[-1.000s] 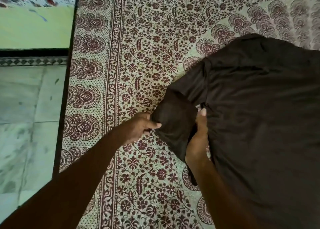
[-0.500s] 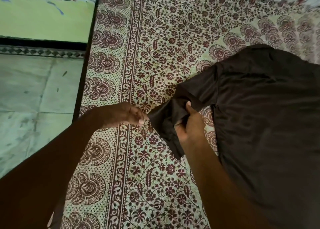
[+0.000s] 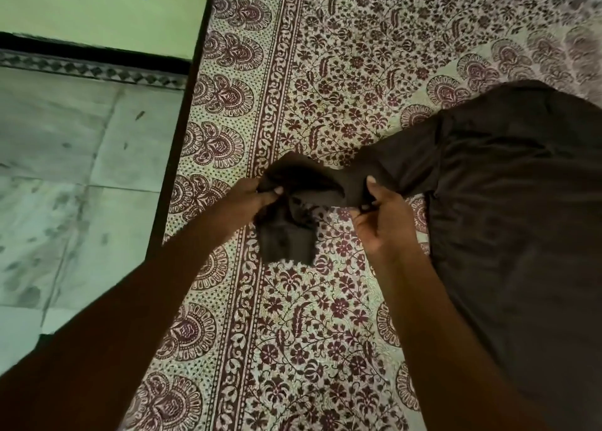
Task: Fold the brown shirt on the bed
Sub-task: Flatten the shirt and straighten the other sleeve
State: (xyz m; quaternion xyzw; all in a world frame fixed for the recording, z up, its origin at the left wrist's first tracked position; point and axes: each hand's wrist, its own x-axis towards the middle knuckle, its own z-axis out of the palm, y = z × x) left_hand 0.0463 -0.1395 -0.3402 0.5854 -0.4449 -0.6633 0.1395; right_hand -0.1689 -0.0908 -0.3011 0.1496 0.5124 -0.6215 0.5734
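The dark brown shirt (image 3: 514, 209) lies spread over the right side of the bed, its body running off the right edge of the view. One sleeve stretches left from the body, lifted a little off the sheet. My left hand (image 3: 250, 199) pinches the sleeve's cuff end, and the loose cuff hangs down below it. My right hand (image 3: 381, 222) grips the same sleeve nearer the shoulder, thumb on top of the cloth.
The bed wears a cream bedsheet (image 3: 325, 82) printed with maroon flowers and a paisley border. Its dark left edge (image 3: 172, 157) drops to a pale tiled floor (image 3: 65, 176). A light green wall (image 3: 97, 7) stands at the top left.
Both hands have drawn the sleeve out leftward, away from the shirt body. My left hand moved further left with the cuff; my right hand shifted its grip along the sleeve.
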